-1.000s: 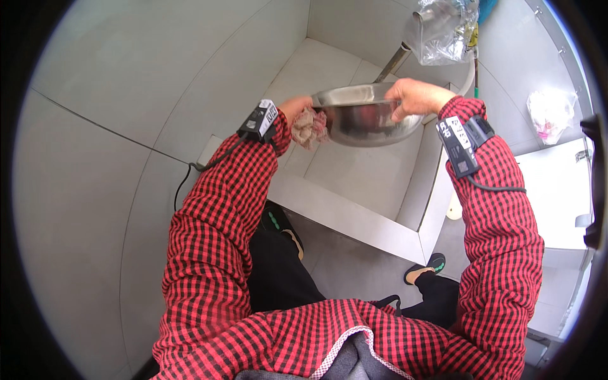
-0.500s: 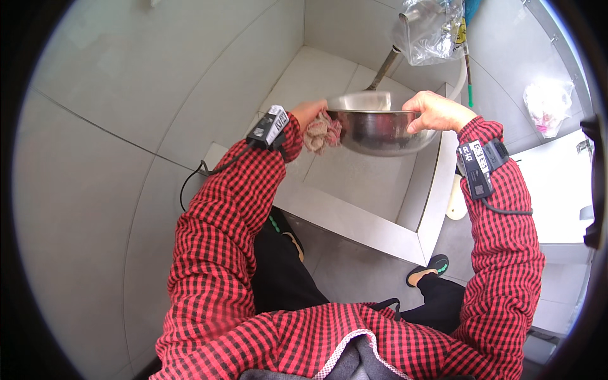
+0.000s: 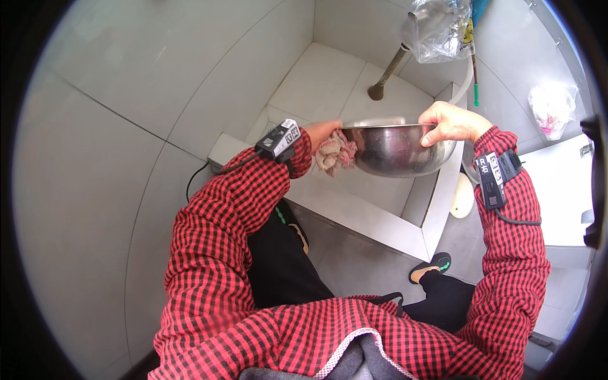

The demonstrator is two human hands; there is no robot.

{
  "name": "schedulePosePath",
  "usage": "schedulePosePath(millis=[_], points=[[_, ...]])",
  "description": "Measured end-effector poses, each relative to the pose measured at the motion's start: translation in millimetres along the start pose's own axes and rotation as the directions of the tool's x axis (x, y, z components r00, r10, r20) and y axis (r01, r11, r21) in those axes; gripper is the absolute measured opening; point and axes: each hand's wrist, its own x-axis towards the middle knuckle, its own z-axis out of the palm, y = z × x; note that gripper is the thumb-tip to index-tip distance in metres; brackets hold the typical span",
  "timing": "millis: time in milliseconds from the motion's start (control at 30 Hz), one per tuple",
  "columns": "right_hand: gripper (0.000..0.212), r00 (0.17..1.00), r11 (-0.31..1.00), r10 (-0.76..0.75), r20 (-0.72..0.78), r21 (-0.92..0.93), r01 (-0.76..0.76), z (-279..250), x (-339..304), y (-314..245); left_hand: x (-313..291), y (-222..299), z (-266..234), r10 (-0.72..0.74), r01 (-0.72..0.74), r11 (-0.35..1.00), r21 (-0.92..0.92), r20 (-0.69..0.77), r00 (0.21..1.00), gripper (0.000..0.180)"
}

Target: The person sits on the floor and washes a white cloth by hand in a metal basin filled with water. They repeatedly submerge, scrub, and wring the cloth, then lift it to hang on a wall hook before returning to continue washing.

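Observation:
A shiny stainless steel basin (image 3: 399, 153) is held up over a low tiled basin-like enclosure. It tilts away from me, so its outer side faces me and little of its inside shows. My right hand (image 3: 451, 121) grips the right part of the rim, thumb on the outer side. At the opposite side, my left hand (image 3: 322, 134) is closed with a crumpled pink-and-beige rag (image 3: 335, 154), which hangs against the basin's wall. The left fingertips are hidden behind the rag and the basin.
The enclosure's raised tiled edge (image 3: 361, 218) runs between my feet and the basin. A pipe (image 3: 387, 75) stands at the back, with a clear plastic bag (image 3: 440, 35) above it. Another bag (image 3: 553, 109) hangs on the right wall, above a white surface (image 3: 557, 190).
Both hands have drawn the basin and rag toward me and slightly right. The lower end of the pipe, hidden behind the basin before, now shows.

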Motion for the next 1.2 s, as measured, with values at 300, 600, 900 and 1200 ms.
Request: schedulePosePath(millis=[300,600,900,1200], points=[[0.025,0.987,0.999,0.026,0.156,-0.031,-0.021,11.9,9.4,-20.6,-8.9,-29.5,-9.1,-0.140,0.147,0.978,-0.148,0.055,0.989,0.031],[0.021,0.988,0.984,-0.142,0.067,-0.102,0.148,52.7,30.3,3.3,-30.6,-10.3,-21.2,0.299,-0.185,0.929,0.320,-0.357,0.885,0.033],[0.017,0.906,0.972,-0.235,-0.353,-0.101,0.212,126.3,167.1,54.9,-101.8,35.4,-69.7,0.440,-0.514,0.845,-0.148,-0.353,0.826,0.045],[0.013,0.773,0.949,-0.304,-0.557,-0.108,0.295,203.5,246.9,77.5,-112.9,40.4,-57.6,0.378,-0.470,0.883,0.015,-0.616,0.691,0.019]])
